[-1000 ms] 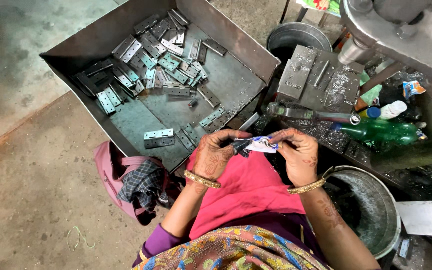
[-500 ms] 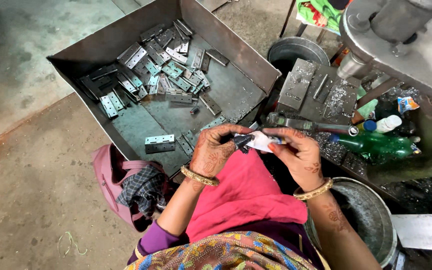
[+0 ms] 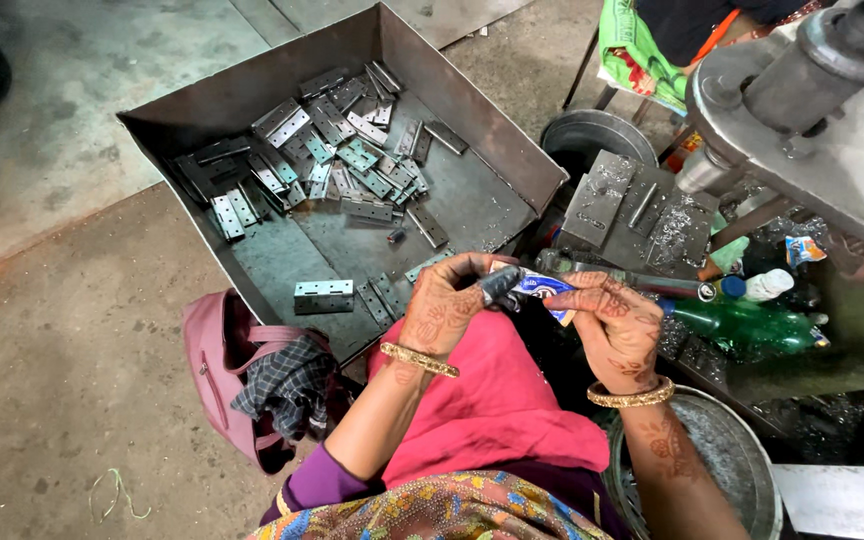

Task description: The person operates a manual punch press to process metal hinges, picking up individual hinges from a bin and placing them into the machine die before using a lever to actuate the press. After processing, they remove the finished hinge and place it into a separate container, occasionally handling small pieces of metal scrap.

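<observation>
A small white and blue packet (image 3: 540,290) was pinched between both hands above the pink lap, its long axis running from the left hand (image 3: 449,308) to the right hand (image 3: 614,325). Both hands were closed on it, just beyond the near right corner of the metal tray (image 3: 252,95).

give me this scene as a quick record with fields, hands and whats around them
left hand: left hand pinches one end of a small blue and white packet
right hand: right hand grips the packet's other end
ahead: grey sheet-metal tray holding flat metal hinges
left side: pink bag on the floor
right side: green plastic bottle, round metal pan
</observation>
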